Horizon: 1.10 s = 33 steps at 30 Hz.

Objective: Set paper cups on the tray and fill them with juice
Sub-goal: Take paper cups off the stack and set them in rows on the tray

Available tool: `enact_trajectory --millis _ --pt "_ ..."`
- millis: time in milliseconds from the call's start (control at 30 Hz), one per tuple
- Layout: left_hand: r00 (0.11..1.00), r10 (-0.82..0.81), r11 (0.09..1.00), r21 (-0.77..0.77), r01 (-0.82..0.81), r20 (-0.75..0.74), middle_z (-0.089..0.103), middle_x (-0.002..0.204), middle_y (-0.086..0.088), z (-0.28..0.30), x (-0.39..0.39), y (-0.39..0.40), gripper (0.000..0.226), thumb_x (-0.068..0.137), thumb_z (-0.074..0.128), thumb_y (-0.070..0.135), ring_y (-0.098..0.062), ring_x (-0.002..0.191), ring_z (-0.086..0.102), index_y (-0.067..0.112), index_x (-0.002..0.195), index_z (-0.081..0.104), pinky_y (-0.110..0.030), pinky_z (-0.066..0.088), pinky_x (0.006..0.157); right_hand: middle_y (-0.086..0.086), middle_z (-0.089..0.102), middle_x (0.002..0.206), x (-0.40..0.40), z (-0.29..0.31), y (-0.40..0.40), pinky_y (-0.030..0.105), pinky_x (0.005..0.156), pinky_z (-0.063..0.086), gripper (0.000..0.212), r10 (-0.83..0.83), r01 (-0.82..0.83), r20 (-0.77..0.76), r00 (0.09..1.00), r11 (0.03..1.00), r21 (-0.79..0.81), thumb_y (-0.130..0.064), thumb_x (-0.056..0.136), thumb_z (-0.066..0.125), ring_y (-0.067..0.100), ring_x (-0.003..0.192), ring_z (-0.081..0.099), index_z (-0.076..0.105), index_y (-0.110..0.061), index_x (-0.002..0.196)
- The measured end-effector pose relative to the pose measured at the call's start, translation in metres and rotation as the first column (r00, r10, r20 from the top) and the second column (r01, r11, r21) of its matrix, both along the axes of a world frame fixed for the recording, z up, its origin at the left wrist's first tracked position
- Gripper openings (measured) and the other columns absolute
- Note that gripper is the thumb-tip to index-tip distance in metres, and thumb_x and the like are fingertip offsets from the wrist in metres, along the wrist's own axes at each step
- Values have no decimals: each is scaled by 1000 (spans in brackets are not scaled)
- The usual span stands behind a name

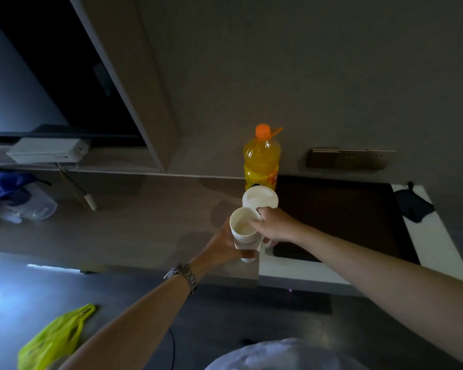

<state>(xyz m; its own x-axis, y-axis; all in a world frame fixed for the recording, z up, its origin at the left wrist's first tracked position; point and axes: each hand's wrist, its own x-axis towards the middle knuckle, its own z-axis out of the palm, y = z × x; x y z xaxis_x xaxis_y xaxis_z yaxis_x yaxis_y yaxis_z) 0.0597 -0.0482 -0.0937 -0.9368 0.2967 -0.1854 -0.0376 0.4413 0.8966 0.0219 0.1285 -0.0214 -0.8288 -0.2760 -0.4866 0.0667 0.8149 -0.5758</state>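
A dark tray (358, 209) lies on the desk (145, 222), with the juice bottle (261, 158) upright at its far left corner. The left hand (225, 245) grips a paper cup stack (245, 233); the right hand (275, 225) pinches its rim. A second cup (259, 197) stands just behind.

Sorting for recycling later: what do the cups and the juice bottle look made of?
Cups: apparently paper, matte off-white, thin rolled rims. Juice bottle: clear glossy plastic, orange liquid showing through, with an opaque orange plastic cap.

Both hands (226, 243) (275, 224) outstretched, fingers (254, 225) curled.
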Motion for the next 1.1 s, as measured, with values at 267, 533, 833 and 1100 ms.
enact_trajectory --millis 267,533,833,1100 --pt "998 32 992 -123 -25 58 58 129 18 -33 3 -1 101 68 96 29 -8 124 55 25 150 38 -33 49 107 12 61 129 4 2 3 38 67 64 46 -100 103 39 994 991 -86 -39 108 33 21 80 74 47 -13 143" --pt "999 -16 993 -116 10 -50 59 133 21 -9 0 -2 92 68 93 42 1 121 57 50 138 35 -27 51 98 15 64 118 -6 13 19 47 71 64 44 -238 249 78 968 940 -235 -43 107 37 26 74 76 53 -11 133" --pt "980 -62 996 -81 47 -188 59 128 7 41 -4 29 95 74 90 41 -14 114 63 28 147 30 -38 58 95 16 75 101 -20 54 74 47 82 62 46 -136 232 240 961 870 -435 -48 105 39 34 89 75 62 -13 125" --pt "951 -212 977 -50 206 -224 38 144 24 63 -13 78 129 74 90 39 -6 136 45 46 157 -9 -36 53 104 17 75 99 -36 55 131 44 81 61 45 -46 171 291 956 890 -422 -47 106 39 35 90 74 63 -13 122"
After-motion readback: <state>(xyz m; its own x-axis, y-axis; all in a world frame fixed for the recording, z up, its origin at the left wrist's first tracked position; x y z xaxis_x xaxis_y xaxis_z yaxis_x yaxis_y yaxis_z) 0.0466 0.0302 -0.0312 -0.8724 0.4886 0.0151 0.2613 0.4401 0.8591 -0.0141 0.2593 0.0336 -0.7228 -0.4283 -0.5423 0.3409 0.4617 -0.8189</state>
